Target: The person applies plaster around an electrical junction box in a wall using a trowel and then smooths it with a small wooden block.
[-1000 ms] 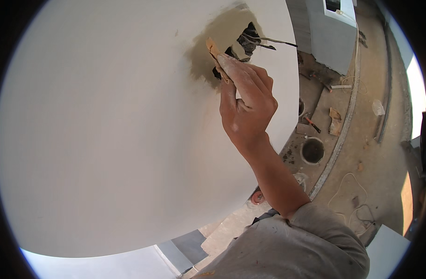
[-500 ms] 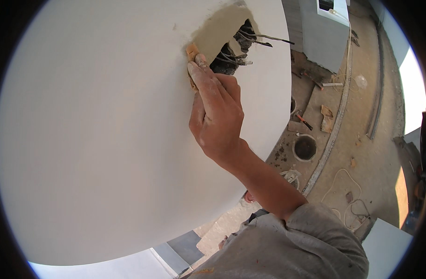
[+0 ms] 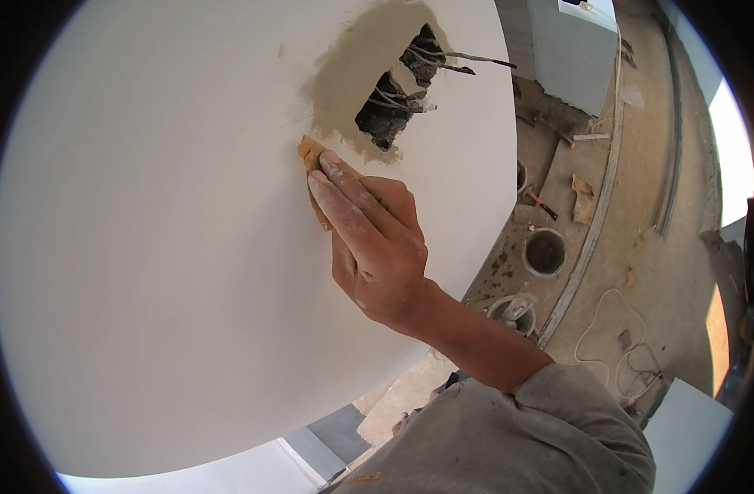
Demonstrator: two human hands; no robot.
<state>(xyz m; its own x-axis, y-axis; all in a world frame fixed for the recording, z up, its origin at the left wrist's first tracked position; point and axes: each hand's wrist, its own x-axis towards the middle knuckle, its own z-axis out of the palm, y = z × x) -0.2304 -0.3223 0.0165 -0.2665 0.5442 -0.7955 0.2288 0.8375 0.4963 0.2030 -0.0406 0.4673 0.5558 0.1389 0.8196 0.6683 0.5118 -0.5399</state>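
Note:
My right hand (image 3: 381,247) holds a folded piece of tan sandpaper (image 3: 313,160) flat against a white wall (image 3: 163,272). Its dusty fingertips press the sheet at the lower edge of a beige filler patch (image 3: 331,90). Just above and to the right of the fingers, a jagged dark hole (image 3: 383,111) opens in the wall, and loose grey wires (image 3: 480,58) poke out of it. I cannot make out my left hand anywhere in this view.
Down on the dusty floor at the right stand round buckets (image 3: 545,251). Near them lie a tool with an orange-and-black handle (image 3: 542,205), a torn brown scrap (image 3: 582,199) and a loose pale cable (image 3: 587,360). A grey block-like structure (image 3: 568,62) rises at the far right.
My right hand has slid the sandpaper down and slightly left, from beside the hole to below it. More of the filler patch and the hole's lower end now shows.

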